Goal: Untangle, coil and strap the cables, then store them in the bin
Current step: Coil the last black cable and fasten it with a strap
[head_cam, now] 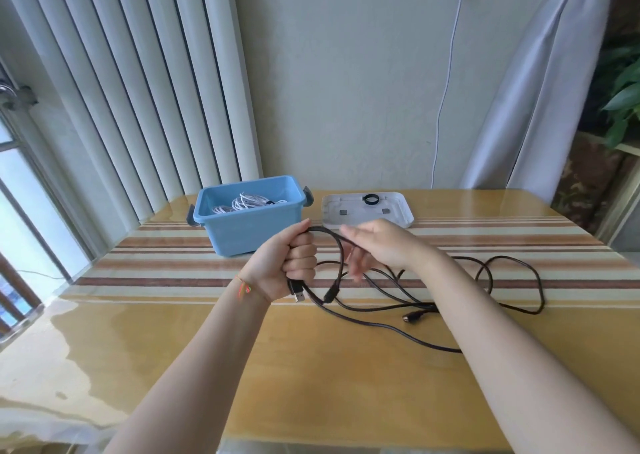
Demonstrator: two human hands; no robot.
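My left hand grips a long black cable in a fist above the table, with a USB plug hanging just below it. A loop of the cable arches from that fist to my right hand, whose blurred fingers curl round the cable. The remaining length lies in loose loops on the table to the right, ending in a second plug. Behind my hands stands a blue bin holding coiled white cables.
The bin's white lid lies upside down to the right of the bin, with a black strap ring on it. A white charger cord hangs down the wall. The table carries a striped runner; a radiator and window stand at the left.
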